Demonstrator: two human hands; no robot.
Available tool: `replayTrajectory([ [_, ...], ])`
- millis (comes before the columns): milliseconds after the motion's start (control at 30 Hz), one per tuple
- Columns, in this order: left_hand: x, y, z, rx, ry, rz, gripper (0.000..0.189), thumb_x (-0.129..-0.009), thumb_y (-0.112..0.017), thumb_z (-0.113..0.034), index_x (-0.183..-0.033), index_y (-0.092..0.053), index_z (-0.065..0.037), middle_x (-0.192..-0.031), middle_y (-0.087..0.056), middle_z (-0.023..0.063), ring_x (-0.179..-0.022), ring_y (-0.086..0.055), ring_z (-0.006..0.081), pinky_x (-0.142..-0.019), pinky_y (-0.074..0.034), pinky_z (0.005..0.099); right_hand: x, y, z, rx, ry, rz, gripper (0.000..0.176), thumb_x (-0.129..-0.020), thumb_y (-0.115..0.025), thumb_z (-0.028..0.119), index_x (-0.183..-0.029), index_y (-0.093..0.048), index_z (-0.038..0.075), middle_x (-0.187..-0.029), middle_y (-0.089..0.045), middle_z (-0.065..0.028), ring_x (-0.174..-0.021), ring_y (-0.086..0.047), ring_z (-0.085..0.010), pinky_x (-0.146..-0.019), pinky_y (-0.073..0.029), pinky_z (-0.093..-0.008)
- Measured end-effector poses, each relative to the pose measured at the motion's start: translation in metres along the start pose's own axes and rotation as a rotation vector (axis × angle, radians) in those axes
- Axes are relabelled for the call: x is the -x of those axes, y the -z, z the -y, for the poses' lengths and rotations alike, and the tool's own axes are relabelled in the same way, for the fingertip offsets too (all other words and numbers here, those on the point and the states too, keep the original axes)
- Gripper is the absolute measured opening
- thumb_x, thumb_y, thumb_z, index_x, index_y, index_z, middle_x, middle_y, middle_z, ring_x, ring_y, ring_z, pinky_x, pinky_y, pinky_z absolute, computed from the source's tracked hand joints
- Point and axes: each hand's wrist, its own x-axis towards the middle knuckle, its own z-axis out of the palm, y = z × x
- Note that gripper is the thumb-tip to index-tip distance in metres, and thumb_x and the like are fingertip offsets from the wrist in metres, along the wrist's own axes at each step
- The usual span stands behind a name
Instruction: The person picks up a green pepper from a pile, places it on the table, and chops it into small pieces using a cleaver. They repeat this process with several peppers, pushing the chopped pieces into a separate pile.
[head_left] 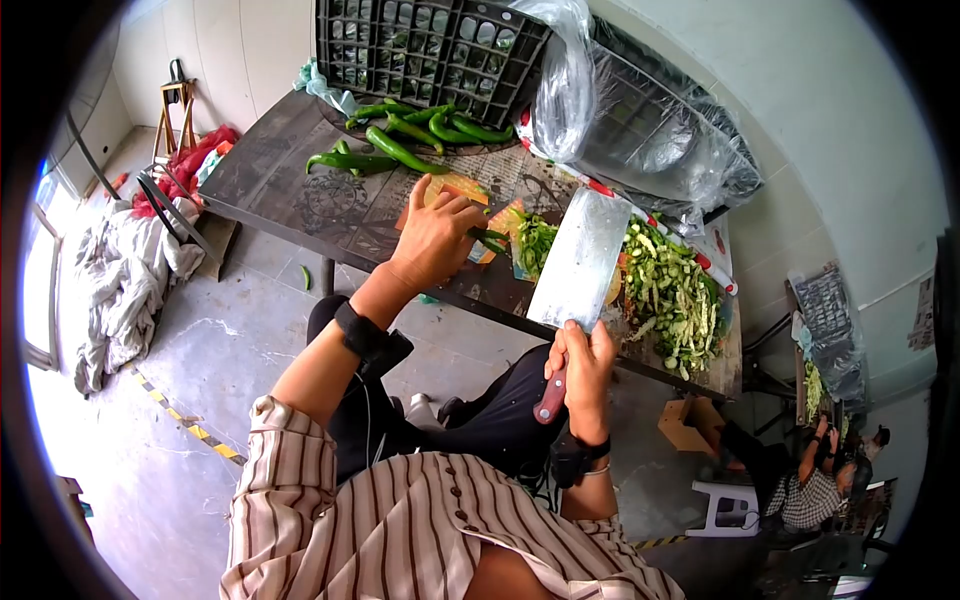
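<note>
My right hand (585,365) grips the wooden handle of a cleaver (580,262), its broad blade tilted up over the tabletop. With curled fingers, my left hand (437,232) holds a green chili pepper (488,238), whose end pokes out toward the blade; the rest is under my palm. Just beyond that end lies a small heap of sliced pepper (536,245). A larger pile of chopped green pepper (672,300) spreads to the right of the cleaver. Several whole green chili peppers (402,148) lie farther back, past my left hand.
The dark table (290,190) carries a black plastic crate (430,60) and a plastic-wrapped crate (650,120) at the back. Crumpled cloth (130,280) is on the floor at left. At lower right, another person (805,490) sits near a white stool (722,508).
</note>
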Motion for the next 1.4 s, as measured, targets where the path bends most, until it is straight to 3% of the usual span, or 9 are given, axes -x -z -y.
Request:
replayTrajectory([
  [300,0.010,-0.005,-0.008,0.137,0.079,0.123,0.026,-0.072,-0.072,-0.015,-0.097,-0.066,-0.014,-0.099,-0.062,0.0036,-0.109,-0.056,0.0241,-0.110,-0.022,0.0555,0.006,0.005,-0.009,0.030,-0.038,0.016,0.015,-0.096,-0.049,0.009,-0.084,-0.044,0.002,-0.063,-0.049,-0.0032,-0.046,-0.048,-0.0094,-0.040,-0.043,-0.0262],
  [500,0.009,-0.006,-0.006,0.094,-0.063,0.024,0.032,-0.072,-0.070,-0.019,-0.104,-0.068,-0.018,-0.094,-0.066,0.0012,-0.110,-0.057,0.0202,-0.110,-0.021,0.0568,0.006,0.002,-0.010,0.029,-0.050,0.011,0.014,-0.096,-0.050,0.009,-0.085,-0.045,0.002,-0.064,-0.050,-0.0035,-0.046,-0.048,-0.0093,-0.041,-0.043,-0.0257],
  [600,0.006,-0.002,-0.009,0.017,-0.026,0.066,0.030,-0.073,-0.068,-0.017,-0.103,-0.069,-0.019,-0.093,-0.068,0.0023,-0.105,-0.060,0.0213,-0.110,-0.022,0.0554,0.007,0.002,-0.011,0.026,-0.054,0.005,0.013,-0.096,-0.050,0.009,-0.085,-0.046,0.002,-0.063,-0.050,-0.0031,-0.046,-0.048,-0.0092,-0.041,-0.043,-0.0256],
  [667,0.004,0.002,-0.008,-0.040,0.182,0.106,0.031,-0.078,-0.066,-0.020,-0.109,-0.067,-0.019,-0.099,-0.068,0.0061,-0.105,-0.060,0.0240,-0.108,-0.025,0.0537,0.008,0.002,-0.012,0.034,-0.060,0.013,0.013,-0.096,-0.050,0.009,-0.085,-0.047,0.002,-0.062,-0.049,-0.0026,-0.046,-0.048,-0.0090,-0.041,-0.043,-0.0255],
  [767,0.004,0.007,-0.007,-0.113,0.279,0.161,0.029,-0.083,-0.060,-0.020,-0.111,-0.066,-0.021,-0.102,-0.069,0.0054,-0.104,-0.061,0.0241,-0.107,-0.026,0.0538,0.009,0.003,-0.013,0.040,-0.060,0.006,0.013,-0.096,-0.050,0.009,-0.085,-0.047,0.002,-0.061,-0.049,-0.0022,-0.047,-0.048,-0.0090,-0.041,-0.043,-0.0255],
  [900,0.002,0.021,-0.004,-0.103,0.321,0.299,0.030,-0.085,-0.057,-0.014,-0.114,-0.064,-0.019,-0.103,-0.069,0.0064,-0.105,-0.061,0.0243,-0.107,-0.026,0.0551,0.010,0.004,-0.012,0.040,-0.062,0.002,0.014,-0.095,-0.050,0.009,-0.084,-0.047,0.002,-0.061,-0.049,-0.0024,-0.047,-0.049,-0.0090,-0.041,-0.043,-0.0256],
  [1067,0.012,0.033,0.020,0.162,-0.043,0.199,0.040,-0.076,-0.061,0.001,-0.112,-0.066,-0.015,-0.120,-0.061,0.0074,-0.120,-0.051,0.0260,-0.110,-0.029,0.0460,0.011,0.008,-0.019,0.048,-0.046,0.011,0.012,-0.096,-0.051,0.011,-0.087,-0.046,0.004,-0.068,-0.048,-0.0026,-0.047,-0.048,-0.0099,-0.039,-0.043,-0.0265],
  [1167,0.013,0.038,0.017,0.053,-0.188,0.259,0.042,-0.071,-0.064,0.002,-0.109,-0.067,-0.015,-0.127,-0.055,0.0062,-0.128,-0.043,0.0276,-0.111,-0.029,0.0422,0.012,0.006,-0.018,0.052,-0.076,0.004,0.012,-0.096,-0.051,0.011,-0.087,-0.046,0.004,-0.068,-0.048,-0.0028,-0.047,-0.048,-0.0099,-0.039,-0.043,-0.0265],
  [1400,0.012,0.034,0.019,-0.024,-0.232,0.241,0.033,-0.072,-0.066,-0.005,-0.104,-0.066,-0.012,-0.128,-0.054,0.0063,-0.133,-0.038,0.0280,-0.113,-0.026,0.0447,0.014,0.007,-0.020,0.046,-0.077,0.018,0.011,-0.095,-0.051,0.010,-0.088,-0.046,0.003,-0.068,-0.048,-0.0027,-0.048,-0.048,-0.0100,-0.039,-0.043,-0.0264],
])
